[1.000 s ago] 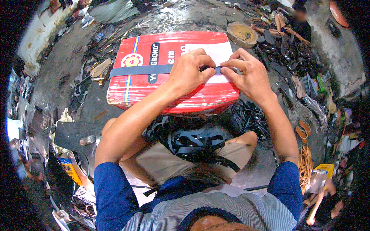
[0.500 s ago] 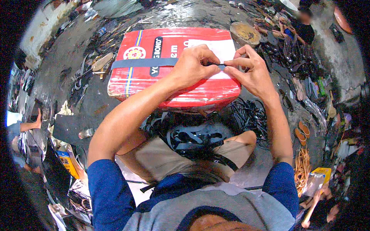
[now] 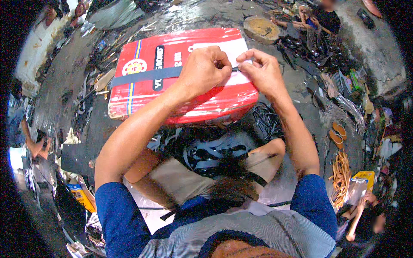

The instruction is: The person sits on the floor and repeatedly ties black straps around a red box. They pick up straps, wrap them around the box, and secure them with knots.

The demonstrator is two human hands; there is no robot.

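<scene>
A red box [image 3: 142, 99] wrapped in clear plastic stands before my crossed legs. Across its top lies a flat dark grey-blue strap [image 3: 146, 76], running from the box's left edge to under my left hand. My left hand [image 3: 204, 69] is closed in a pinch over the strap's right part. Close beside it, my right hand [image 3: 263, 72] pinches too, with thumb and forefinger together. A short dark piece of strap shows between the two sets of fingertips, above a white sheet [image 3: 230, 45] on the box. The fingers cover exactly how the strap is gripped.
Glossy dark straps [image 3: 215, 155] are heaped at my lap, and black cords [image 3: 266, 120] lie right of them. A round wooden block [image 3: 261, 30] stands beyond the box. Brown sandals [image 3: 337, 135] and tan strips [image 3: 340, 174] lie right. Other people sit around; scraps cover the floor.
The view has shifted, so the box appears farther left. Both hands stay over the box with the strap; the gap between their fingertips looks slightly wider.
</scene>
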